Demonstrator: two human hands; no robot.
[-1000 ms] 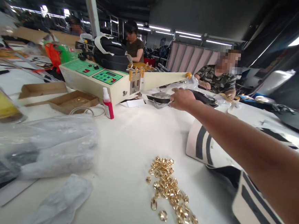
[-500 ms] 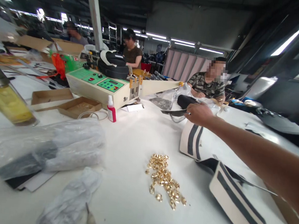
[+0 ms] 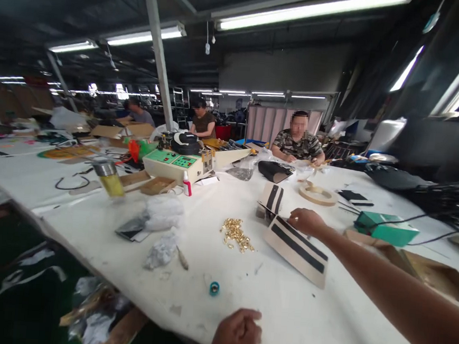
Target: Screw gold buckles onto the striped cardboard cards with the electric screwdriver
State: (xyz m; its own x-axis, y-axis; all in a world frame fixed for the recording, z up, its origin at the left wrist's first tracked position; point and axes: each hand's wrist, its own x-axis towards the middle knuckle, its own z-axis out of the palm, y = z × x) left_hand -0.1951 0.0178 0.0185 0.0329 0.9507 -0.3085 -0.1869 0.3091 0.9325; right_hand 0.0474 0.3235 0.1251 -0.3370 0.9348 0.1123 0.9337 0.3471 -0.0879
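My right hand [image 3: 307, 222] is closed at the striped pieces, with the fingers on a thin dark flat strip [image 3: 271, 212] that points left. What kind of thing the strip is, I cannot make out. Below the hand lies a cream panel with dark stripes [image 3: 297, 250], and a smaller striped part [image 3: 272, 195] stands curved behind it. Left of these is a pile of small gold-coloured metal rings or fittings [image 3: 236, 233]. At the near table edge, my left hand [image 3: 237, 336] shows loosely curled fingers, somewhat apart, with nothing visible in them. A teal round roll [image 3: 214, 288] lies just beyond it.
A cream machine with green panels [image 3: 174, 165] stands behind a red-and-white bottle [image 3: 187, 183]. Plastic wrapping [image 3: 162, 213] and a wooden-handled tool [image 3: 183, 258] lie left. Right are a tape roll [image 3: 318, 195], a green box [image 3: 387, 228] and a cardboard tray [image 3: 436, 270]. A co-worker [image 3: 298, 140] sits opposite.
My view has drawn back and widened. My right hand has moved from beside the black case at the back down to the striped panel. My left hand has come into view.
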